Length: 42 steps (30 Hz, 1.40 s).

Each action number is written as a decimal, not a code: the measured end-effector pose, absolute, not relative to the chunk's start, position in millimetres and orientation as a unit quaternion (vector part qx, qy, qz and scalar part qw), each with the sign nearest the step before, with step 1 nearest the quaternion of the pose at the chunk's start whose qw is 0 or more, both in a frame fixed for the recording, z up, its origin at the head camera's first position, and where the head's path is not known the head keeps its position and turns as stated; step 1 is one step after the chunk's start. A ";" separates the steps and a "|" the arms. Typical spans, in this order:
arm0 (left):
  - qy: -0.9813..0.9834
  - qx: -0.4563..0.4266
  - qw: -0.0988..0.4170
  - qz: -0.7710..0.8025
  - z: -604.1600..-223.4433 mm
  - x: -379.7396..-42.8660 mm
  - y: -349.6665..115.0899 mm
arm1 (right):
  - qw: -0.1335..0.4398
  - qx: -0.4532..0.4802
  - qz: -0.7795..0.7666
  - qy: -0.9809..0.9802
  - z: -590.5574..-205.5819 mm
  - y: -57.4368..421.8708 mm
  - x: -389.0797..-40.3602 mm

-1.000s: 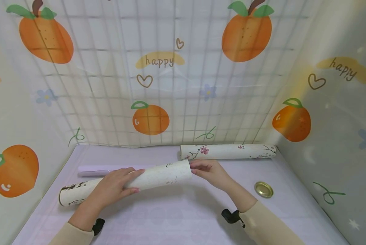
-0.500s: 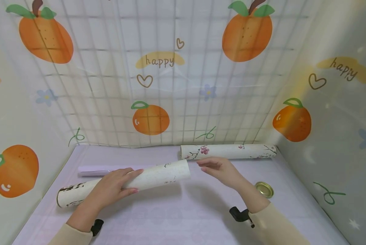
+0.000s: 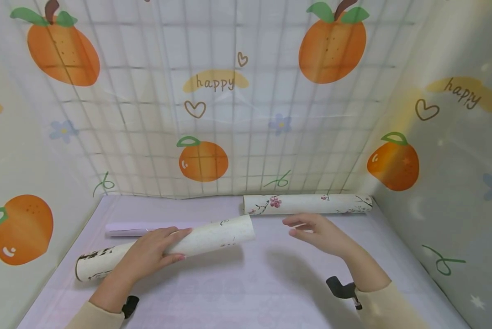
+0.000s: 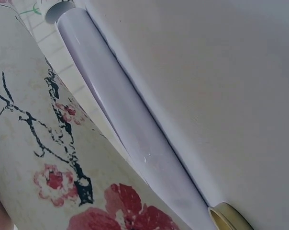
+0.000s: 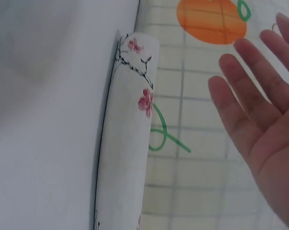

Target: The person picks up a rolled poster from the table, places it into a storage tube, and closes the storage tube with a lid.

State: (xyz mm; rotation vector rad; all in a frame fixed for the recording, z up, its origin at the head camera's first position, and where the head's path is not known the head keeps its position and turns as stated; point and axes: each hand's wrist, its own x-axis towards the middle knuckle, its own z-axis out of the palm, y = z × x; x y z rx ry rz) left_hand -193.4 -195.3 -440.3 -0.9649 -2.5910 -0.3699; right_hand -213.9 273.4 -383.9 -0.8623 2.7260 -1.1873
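Note:
A white cardboard tube (image 3: pixel 217 235) with a dark branch print lies across my left side, right end raised, left end low near the table. My left hand (image 3: pixel 155 251) grips it around the middle from above. Its pink blossom pattern fills the left side of the left wrist view. My right hand (image 3: pixel 320 233) hovers right of the tube's raised end, apart from it, holding nothing. In the right wrist view its fingers (image 5: pixel 250 62) are spread and nearly straight.
A second blossom-printed tube (image 3: pixel 307 204) lies along the back edge. Behind the gripped tube is a lavender roll (image 3: pixel 126 229); a gold metal ring or lid (image 4: pixel 228 218) shows by it in the left wrist view. Printed fabric walls (image 3: pixel 213 119) enclose the lavender table (image 3: pixel 237 292).
My right hand has drawn away rightward from the tube's raised end, and its forearm now covers the gold lid on the right. The tube has shifted slightly left in my left hand.

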 end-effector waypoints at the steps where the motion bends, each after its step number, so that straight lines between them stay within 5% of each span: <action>1: -0.915 -0.340 0.176 -0.129 -440.5 -193.3 -195.3 | 0.024 -0.277 -0.380 0.882 -383.3 275.4 -212.9; 42: -0.919 -0.327 0.176 -0.133 -446.9 -191.8 -201.0 | 0.035 -0.092 -0.324 0.941 -425.6 396.4 -189.0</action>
